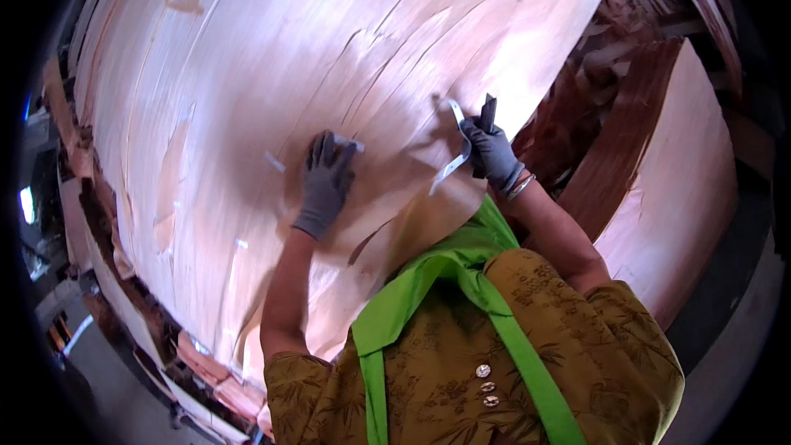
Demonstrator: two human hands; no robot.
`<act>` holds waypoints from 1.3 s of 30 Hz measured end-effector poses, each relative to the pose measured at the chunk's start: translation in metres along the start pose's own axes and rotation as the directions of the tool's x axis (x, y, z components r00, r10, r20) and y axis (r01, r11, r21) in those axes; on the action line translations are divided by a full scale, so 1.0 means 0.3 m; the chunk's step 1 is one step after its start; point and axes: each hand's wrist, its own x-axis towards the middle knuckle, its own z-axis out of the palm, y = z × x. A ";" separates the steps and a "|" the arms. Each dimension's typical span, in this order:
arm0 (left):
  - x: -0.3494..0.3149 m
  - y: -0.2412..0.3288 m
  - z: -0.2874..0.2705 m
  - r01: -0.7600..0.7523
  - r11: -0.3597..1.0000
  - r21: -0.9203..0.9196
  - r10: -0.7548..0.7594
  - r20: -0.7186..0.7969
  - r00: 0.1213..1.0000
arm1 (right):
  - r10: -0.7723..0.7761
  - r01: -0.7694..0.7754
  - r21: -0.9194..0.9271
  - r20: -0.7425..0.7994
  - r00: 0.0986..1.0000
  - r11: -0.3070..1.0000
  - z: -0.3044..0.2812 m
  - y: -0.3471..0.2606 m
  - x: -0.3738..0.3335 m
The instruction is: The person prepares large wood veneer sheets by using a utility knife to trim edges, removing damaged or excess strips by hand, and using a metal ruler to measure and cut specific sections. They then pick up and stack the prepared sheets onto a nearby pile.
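A large thin sheet of pale pinkish wood veneer [247, 74] fills most of the view, with long cracks running through it. My left hand [325, 181], in a grey glove, lies flat on the sheet, pressing a short strip of white tape [348, 143] under its fingertips. My right hand [493, 152], also gloved, is closed on a dark tape roll [487, 115] and a trailing length of white tape [451, 166] that hangs over the sheet's edge. Another small piece of tape [275, 162] sticks to the veneer left of my left hand.
More veneer sheets [676, 189] lie stacked to the right, with darker reddish-brown strips [618, 148] and scraps behind them. The stack's ragged edges [124, 264] show on the left above a grey floor [107, 395]. My patterned shirt and green straps fill the lower middle.
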 end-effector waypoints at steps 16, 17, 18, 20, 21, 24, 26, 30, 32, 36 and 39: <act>-0.144 0.482 0.076 0.266 0.958 -0.108 -0.255 0.109 0.961 | -0.070 0.072 -0.200 0.017 0.997 0.977 0.177 0.152 0.015; -0.176 0.457 0.113 0.237 0.970 -0.060 -0.231 0.095 0.968 | -0.078 0.079 -0.184 0.013 0.997 0.980 0.169 0.152 0.015; -0.212 0.434 0.150 0.208 0.978 -0.010 -0.207 0.081 0.975 | -0.118 0.113 -0.170 -0.021 0.993 0.979 0.152 0.147 0.011; -0.245 0.432 0.164 0.239 0.971 0.000 -0.238 0.091 0.967 | -0.067 0.056 -0.177 -0.055 0.996 0.983 0.136 0.106 -0.016; -0.253 0.431 0.176 0.235 0.972 0.000 -0.234 0.074 0.969 | -0.030 0.017 -0.164 -0.074 0.997 0.986 0.131 0.086 -0.031; -0.247 0.423 0.180 0.209 0.978 0.000 -0.209 0.039 0.977 | 0.039 -0.045 -0.083 -0.075 0.996 0.995 0.077 0.098 -0.034; -0.242 0.421 0.174 0.209 0.978 -0.014 -0.208 0.043 0.977 | 0.022 -0.022 -0.001 -0.089 0.996 1.000 0.060 0.129 -0.024; -0.239 0.415 0.178 0.203 0.979 -0.002 -0.202 0.035 0.979 | 0.026 -0.010 0.088 -0.179 0.983 0.996 0.046 0.160 -0.020; -0.236 0.416 0.175 0.199 0.980 -0.001 -0.199 0.042 0.979 | 0.027 0.003 0.147 -0.196 0.980 0.989 0.024 0.121 -0.029; -0.229 0.429 0.152 0.183 0.983 0.018 -0.184 0.039 0.982 | -0.097 0.110 0.183 -0.076 0.992 0.977 -0.087 0.033 -0.051; -0.228 0.429 0.163 0.183 0.983 0.030 -0.184 0.053 0.981 | -0.170 0.179 0.034 -0.186 0.968 0.983 -0.096 -0.115 -0.062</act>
